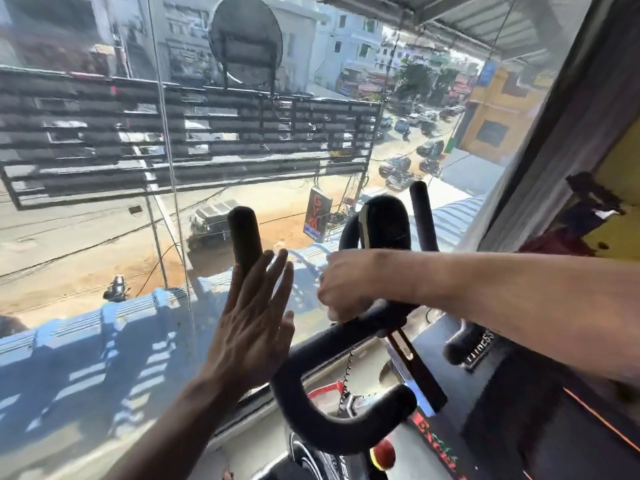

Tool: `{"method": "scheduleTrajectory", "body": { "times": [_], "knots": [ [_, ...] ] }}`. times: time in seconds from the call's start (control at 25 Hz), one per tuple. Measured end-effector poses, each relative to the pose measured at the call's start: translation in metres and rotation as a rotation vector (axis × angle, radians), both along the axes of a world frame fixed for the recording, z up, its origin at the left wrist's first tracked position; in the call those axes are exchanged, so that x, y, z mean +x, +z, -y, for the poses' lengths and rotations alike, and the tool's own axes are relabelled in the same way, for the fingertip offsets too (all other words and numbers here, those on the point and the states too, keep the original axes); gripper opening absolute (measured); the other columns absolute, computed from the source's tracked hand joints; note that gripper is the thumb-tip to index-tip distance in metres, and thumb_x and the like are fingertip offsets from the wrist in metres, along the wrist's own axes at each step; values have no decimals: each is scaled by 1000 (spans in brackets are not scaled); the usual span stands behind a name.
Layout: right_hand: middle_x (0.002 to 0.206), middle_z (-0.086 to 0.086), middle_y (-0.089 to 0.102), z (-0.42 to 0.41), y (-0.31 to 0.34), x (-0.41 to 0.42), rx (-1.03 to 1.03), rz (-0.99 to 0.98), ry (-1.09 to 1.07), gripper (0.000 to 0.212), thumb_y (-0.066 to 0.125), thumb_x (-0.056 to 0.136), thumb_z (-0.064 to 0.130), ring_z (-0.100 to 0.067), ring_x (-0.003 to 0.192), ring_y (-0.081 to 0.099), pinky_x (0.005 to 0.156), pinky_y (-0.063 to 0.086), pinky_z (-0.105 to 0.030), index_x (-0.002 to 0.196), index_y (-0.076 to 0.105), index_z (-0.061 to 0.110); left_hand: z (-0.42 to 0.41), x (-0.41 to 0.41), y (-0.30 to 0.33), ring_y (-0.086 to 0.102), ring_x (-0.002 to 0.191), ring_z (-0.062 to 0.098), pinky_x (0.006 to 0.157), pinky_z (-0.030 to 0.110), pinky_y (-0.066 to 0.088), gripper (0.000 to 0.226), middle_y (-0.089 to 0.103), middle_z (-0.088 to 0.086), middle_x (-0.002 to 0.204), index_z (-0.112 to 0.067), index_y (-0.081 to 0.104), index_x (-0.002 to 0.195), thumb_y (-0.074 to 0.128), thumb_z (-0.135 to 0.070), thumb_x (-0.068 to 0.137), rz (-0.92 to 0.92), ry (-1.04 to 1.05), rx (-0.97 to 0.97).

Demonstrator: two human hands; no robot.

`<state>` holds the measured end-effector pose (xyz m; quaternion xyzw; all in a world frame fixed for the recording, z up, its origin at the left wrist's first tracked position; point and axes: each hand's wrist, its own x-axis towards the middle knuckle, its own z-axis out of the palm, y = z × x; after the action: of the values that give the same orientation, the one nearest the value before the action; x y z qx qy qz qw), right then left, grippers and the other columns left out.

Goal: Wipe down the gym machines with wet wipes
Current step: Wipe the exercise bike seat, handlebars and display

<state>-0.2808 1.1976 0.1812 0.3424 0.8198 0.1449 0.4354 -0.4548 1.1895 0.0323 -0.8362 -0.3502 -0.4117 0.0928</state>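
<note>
A spin bike stands before me with black foam handlebars (332,424) and a dark console (384,223) in the middle. My left hand (256,317) is raised with straight fingers in front of the left upright grip (244,237); it holds nothing. My right hand (349,285) reaches across from the right, its fingers curled down round the handlebar's cross section. A small pale bit shows under those fingers; whether it is a wipe I cannot tell.
A large glass window (104,202) rises right behind the handlebars, looking down on a street. The right upright grip (420,209) stands beyond the console. A red knob (382,455) sits low on the bike frame. A wall and curtain close in on the right.
</note>
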Motion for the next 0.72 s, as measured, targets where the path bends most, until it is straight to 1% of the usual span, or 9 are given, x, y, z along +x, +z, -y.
{"method": "scheduleTrajectory", "body": {
  "times": [0.12, 0.2, 0.24, 0.36, 0.44, 0.52, 0.6, 0.64, 0.72],
  "knots": [
    [77, 3, 56, -52, 23, 14, 138, -1, -71, 45, 38, 102, 51, -19, 74, 57, 71, 47, -33, 85, 57, 14, 4, 1, 2, 15, 159, 31, 129, 54, 11, 64, 27, 17, 167, -1, 41, 154, 49, -28, 97, -96, 92, -24],
    [91, -4, 63, -81, 28, 14, 81, -78, -342, 56, 34, 92, 63, -26, 85, 63, 83, 54, -41, 87, 59, 13, 8, 3, 3, 10, 160, 28, 129, 53, 11, 65, 22, 14, 169, -4, 39, 156, 46, -35, 100, -133, 156, -78],
    [92, -6, 65, -87, 22, 14, 43, -141, -457, 55, 38, 85, 66, -26, 85, 64, 83, 55, -42, 85, 60, 16, 10, 4, 4, 9, 160, 27, 129, 52, 9, 65, 21, 13, 170, -5, 38, 157, 44, -37, 100, -138, 174, -96],
    [72, 9, 67, -83, 6, 16, -127, -508, -656, 30, 66, 84, 52, -8, 62, 61, 59, 50, -21, 77, 67, 23, 16, 6, 10, 6, 160, 25, 129, 47, 3, 64, 21, 12, 170, -6, 44, 154, 39, -41, 101, -176, 226, -136],
    [61, 8, 60, -79, 4, 20, -259, -500, -654, 29, 69, 91, 39, -13, 59, 55, 59, 44, -21, 71, 61, 20, 21, 10, 14, 8, 160, 25, 129, 44, 0, 64, 27, 11, 168, -6, 50, 150, 37, -44, 101, -222, 287, -177],
    [70, 1, 57, -94, 21, 18, -220, -422, -615, 27, 67, 92, 40, -20, 67, 50, 68, 44, -29, 77, 59, 19, 30, 24, 16, 24, 157, 24, 129, 41, -2, 63, 44, 9, 160, -8, 56, 146, 35, -48, 102, -239, 304, -238],
    [82, -5, 59, -116, 46, 30, -155, -412, -637, 39, 66, 81, 55, -23, 75, 53, 77, 48, -36, 89, 66, 17, 37, 44, 12, 48, 144, 18, 129, 45, 4, 63, 59, 2, 147, -14, 52, 149, 31, -52, 104, -268, 270, -284],
    [84, -7, 59, -126, 52, 51, -212, -502, -672, 47, 65, 76, 57, -23, 76, 53, 77, 48, -37, 94, 70, 15, 40, 55, 12, 56, 136, 16, 129, 45, 11, 65, 63, -2, 143, -19, 44, 155, 26, -56, 105, -307, 266, -304],
    [76, -6, 54, -140, 49, 101, -404, -935, -759, 30, 63, 81, 44, -21, 68, 48, 68, 43, -34, 85, 69, 15, 46, 68, 19, 57, 135, 21, 123, 44, 31, 76, 61, -6, 144, -27, 20, 163, 11, -68, 100, -355, 312, -389]
  ]
}}
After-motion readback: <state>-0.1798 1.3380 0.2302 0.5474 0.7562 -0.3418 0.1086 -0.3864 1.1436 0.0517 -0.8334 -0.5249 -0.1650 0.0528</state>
